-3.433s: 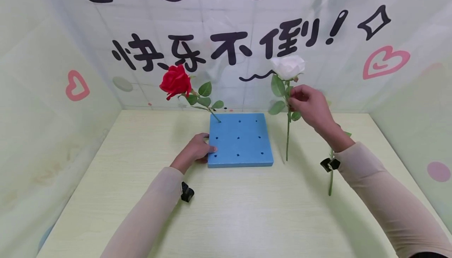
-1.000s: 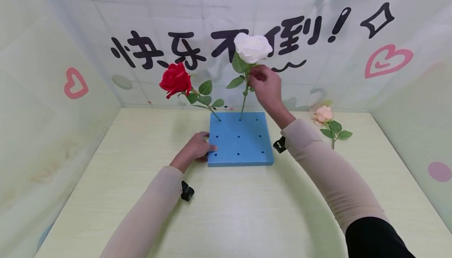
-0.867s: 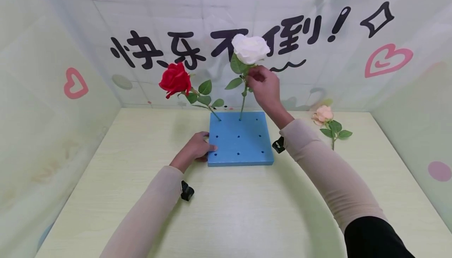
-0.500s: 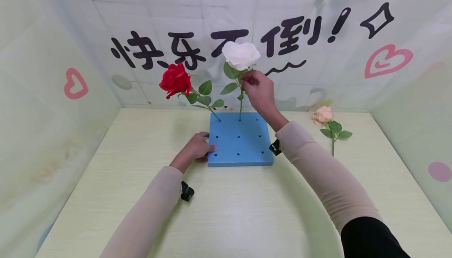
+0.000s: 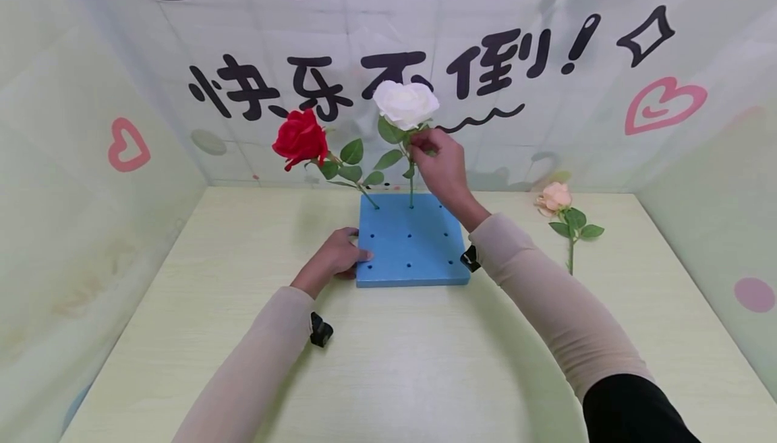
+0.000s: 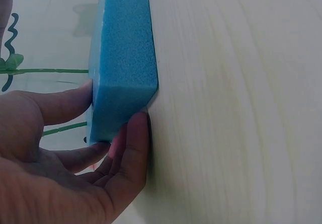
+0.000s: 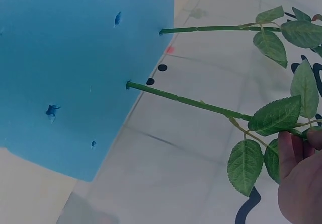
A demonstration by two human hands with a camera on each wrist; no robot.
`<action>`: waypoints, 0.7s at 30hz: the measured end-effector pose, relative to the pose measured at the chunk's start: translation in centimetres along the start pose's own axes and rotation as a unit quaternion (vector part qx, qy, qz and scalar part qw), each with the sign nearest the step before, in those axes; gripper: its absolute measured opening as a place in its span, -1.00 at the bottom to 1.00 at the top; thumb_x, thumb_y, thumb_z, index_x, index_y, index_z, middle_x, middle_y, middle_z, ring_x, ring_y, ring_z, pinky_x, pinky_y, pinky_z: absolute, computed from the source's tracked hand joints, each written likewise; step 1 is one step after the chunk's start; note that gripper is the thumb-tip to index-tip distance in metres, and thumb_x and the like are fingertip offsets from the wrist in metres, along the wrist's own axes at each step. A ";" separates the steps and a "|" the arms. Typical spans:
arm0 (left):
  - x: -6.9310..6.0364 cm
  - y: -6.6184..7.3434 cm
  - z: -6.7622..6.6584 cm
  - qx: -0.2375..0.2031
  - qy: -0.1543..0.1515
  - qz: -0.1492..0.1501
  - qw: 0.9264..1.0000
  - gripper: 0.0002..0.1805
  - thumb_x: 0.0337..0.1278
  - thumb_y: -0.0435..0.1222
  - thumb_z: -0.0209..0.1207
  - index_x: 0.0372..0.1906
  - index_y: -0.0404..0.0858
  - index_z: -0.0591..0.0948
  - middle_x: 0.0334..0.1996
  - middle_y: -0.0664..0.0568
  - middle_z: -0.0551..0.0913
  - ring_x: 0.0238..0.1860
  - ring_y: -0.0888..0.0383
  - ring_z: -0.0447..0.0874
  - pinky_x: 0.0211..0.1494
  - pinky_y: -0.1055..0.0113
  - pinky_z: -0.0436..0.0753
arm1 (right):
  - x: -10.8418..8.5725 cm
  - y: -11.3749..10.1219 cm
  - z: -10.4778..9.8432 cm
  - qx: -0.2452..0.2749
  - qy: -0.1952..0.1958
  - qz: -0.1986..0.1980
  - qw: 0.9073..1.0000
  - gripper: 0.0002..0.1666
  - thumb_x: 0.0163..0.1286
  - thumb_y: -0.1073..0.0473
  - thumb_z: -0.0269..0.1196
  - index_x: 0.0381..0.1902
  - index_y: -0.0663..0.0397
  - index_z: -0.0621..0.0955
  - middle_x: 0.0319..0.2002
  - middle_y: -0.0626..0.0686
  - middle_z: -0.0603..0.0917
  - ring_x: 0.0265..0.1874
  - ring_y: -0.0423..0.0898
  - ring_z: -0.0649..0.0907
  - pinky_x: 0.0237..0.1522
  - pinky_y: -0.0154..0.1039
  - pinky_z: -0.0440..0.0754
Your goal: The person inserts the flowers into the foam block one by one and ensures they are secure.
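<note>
Head view: the right hand (image 5: 445, 165) is pinching the white rose (image 5: 405, 104) at upper middle of the frame, fingers gripping just under the bloom; the stem (image 5: 412, 187) is running nearly straight down from them into the far row's middle hole of the blue block (image 5: 409, 251). That near-vertical line, fingers above hole, I am judging the relation that counts. The right hand is being the nearer one; the left hand (image 5: 336, 253) is gripping the block's left edge, well apart from that stem. The red rose (image 5: 300, 139) is leaning toward upper left from the corner hole; the peach rose (image 5: 555, 198) is lying at right on the tabletop (image 5: 394, 348). Left wrist view: thumb is pressing the block's top face, other fingers are bearing on its side. Right wrist view: the white rose's stem is slanting from its hole, left of centre, to the fingers at lower right, which are holding it among leaves; its bloom is falling outside the frame.
</note>
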State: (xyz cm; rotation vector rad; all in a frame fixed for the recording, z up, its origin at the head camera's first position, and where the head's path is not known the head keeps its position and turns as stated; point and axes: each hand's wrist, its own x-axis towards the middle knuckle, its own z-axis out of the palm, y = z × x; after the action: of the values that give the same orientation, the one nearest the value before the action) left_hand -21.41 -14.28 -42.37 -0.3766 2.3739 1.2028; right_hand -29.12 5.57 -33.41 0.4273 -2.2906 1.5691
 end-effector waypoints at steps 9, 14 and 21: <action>-0.1 0.0 0.0 0.003 0.002 0.010 1.000 -0.25 0.26 -0.25 0.24 0.48 -0.24 0.18 -0.24 -0.14 0.47 -0.42 0.07 0.54 -0.38 0.30 0.67 | -0.3 0.2 0.1 -0.013 -0.006 -0.021 1.000 -0.83 0.35 0.24 0.28 -0.15 0.21 0.66 -0.17 0.09 0.64 -0.22 -0.06 0.65 -0.17 -0.26 0.68; 0.0 -0.1 0.0 0.004 0.005 0.009 1.000 -0.25 0.26 -0.25 0.24 0.48 -0.23 0.19 -0.24 -0.13 0.47 -0.44 0.08 0.53 -0.40 0.31 0.66 | -0.3 0.3 0.1 -0.021 -0.007 -0.027 0.999 -0.83 0.35 0.24 0.28 -0.15 0.20 0.65 -0.18 0.10 0.64 -0.22 -0.06 0.65 -0.18 -0.26 0.68; 0.0 -0.1 0.1 0.008 0.008 0.013 1.000 -0.25 0.26 -0.26 0.24 0.48 -0.25 0.19 -0.24 -0.13 0.47 -0.44 0.09 0.53 -0.42 0.32 0.65 | -0.3 0.7 0.3 -0.033 -0.008 -0.038 0.999 -0.87 0.35 0.25 0.28 -0.18 0.19 0.65 -0.21 0.09 0.66 -0.24 -0.08 0.66 -0.21 -0.27 0.68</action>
State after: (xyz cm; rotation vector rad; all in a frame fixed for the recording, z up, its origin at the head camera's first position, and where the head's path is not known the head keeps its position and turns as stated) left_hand -21.35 -14.22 -42.53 -0.3521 2.4079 1.1959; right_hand -29.13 5.51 -34.26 0.5063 -2.3030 1.4551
